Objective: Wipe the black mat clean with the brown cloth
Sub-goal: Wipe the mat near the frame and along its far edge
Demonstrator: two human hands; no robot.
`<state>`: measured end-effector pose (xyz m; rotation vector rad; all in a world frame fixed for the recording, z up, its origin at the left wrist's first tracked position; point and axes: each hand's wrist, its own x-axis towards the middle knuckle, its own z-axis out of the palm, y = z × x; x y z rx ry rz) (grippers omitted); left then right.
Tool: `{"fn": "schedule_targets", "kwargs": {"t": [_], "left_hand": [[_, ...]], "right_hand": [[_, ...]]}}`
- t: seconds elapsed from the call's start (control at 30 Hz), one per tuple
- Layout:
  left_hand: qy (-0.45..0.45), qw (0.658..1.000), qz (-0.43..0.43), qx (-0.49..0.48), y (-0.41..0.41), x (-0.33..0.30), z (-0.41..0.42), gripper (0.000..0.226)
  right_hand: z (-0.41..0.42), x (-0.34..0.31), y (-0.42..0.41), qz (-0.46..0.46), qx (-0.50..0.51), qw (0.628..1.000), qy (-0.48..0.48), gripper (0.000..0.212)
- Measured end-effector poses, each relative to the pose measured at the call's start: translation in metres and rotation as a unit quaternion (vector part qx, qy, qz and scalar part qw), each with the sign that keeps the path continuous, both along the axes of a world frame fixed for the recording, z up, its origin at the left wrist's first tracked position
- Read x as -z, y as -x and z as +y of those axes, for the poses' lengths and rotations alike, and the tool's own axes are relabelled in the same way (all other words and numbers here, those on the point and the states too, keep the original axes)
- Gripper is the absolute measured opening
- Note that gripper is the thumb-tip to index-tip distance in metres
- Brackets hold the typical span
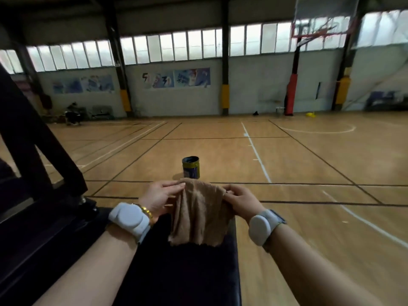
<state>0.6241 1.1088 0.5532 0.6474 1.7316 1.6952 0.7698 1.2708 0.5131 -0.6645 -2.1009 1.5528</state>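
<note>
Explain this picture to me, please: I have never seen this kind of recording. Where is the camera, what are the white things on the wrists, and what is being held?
There is no machine here. A person wears one wide-angle camera on the head, so you look forward and down along their own two arms. The left hand and right hand each pinch a top corner of a brown cloth, which hangs spread between them. Below it lies a black mat, the thing to be wiped; the cloth's lower edge hangs over it, and I cannot tell whether they touch. The white pods are strapped-on wrist bands; their purpose is not visible. Beyond the hands, a tin can stands on the wooden gym floor, and a dark frame rises at the left.
</note>
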Motion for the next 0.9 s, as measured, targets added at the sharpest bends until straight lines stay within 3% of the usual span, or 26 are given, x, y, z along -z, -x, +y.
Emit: {"fn": "schedule_targets", "kwargs": {"t": [0.13,0.23,0.27,0.33,0.4,0.47,0.57,0.63,0.8,0.9], "left_hand": [[0.018,0.998,0.048,0.031,-0.006,-0.015,0.008,0.007],[0.041,0.994,0.086,0.056,-0.015,-0.02,0.024,0.011],[0.053,0.992,0.1,0.063,-0.019,-0.02,0.032,0.014],[0.072,0.987,0.114,0.084,-0.029,-0.017,0.048,0.017],[0.07,0.989,0.089,0.093,-0.043,-0.012,0.064,0.018],[0.052,0.995,0.031,0.085,-0.056,-0.007,0.079,0.021],[0.0,0.991,-0.084,0.103,-0.074,-0.005,0.103,0.027],[-0.012,0.988,-0.105,0.116,-0.083,-0.002,0.124,0.03],[-0.058,0.98,-0.171,0.082,-0.119,0.006,0.187,0.014],[-0.05,0.985,-0.151,0.066,-0.137,0.007,0.227,0.014]], "right_hand": [[-0.02,0.005,-0.018,0.023,0.044,0.996,0.08,0.011],[-0.022,0.002,-0.028,0.018,0.205,0.978,-0.036,0.024],[-0.023,-0.001,-0.031,0.032,0.213,0.975,-0.053,0.021],[-0.033,-0.013,-0.032,0.052,0.138,0.989,-0.022,0.009],[-0.039,-0.021,-0.03,0.039,0.075,0.996,-0.022,0.021],[-0.03,-0.024,-0.03,0.037,0.097,0.992,-0.07,0.022],[0.002,-0.024,-0.042,0.042,0.138,0.988,-0.059,0.027],[0.029,-0.022,-0.053,0.04,0.139,0.988,-0.048,0.031],[0.103,-0.024,-0.084,0.036,0.121,0.992,-0.031,0.015],[0.144,-0.027,-0.101,0.015,0.125,0.991,-0.04,0.016]]}}
